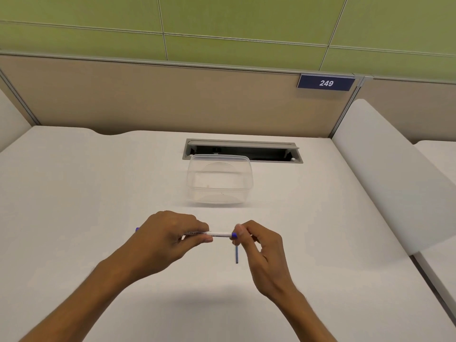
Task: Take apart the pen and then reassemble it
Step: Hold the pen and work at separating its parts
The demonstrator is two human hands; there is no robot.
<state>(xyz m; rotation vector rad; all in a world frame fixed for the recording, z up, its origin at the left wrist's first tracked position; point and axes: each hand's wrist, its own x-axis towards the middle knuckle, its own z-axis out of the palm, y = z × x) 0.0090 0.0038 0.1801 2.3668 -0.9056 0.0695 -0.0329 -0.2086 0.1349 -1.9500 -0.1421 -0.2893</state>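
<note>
A white pen barrel (pixel 219 234) lies level above the white desk, held in front of me. My left hand (pixel 170 234) is closed around its left part, and a bit of blue shows past the hand at the far left. My right hand (pixel 259 245) pinches the small blue piece (pixel 234 235) at the barrel's right end with fingertips and thumb. A thin blue ink tube (pixel 237 254) lies on the desk just below the right fingertips, pointing toward me. Whether the blue end piece is seated in the barrel or loose, I cannot tell.
A clear plastic container (pixel 219 180) stands on the desk (pixel 98 193) beyond my hands. Behind it is an open grey cable slot (pixel 243 150). A beige partition with a blue "249" label (pixel 326 82) closes the back; a white divider (pixel 385 174) bounds the right side.
</note>
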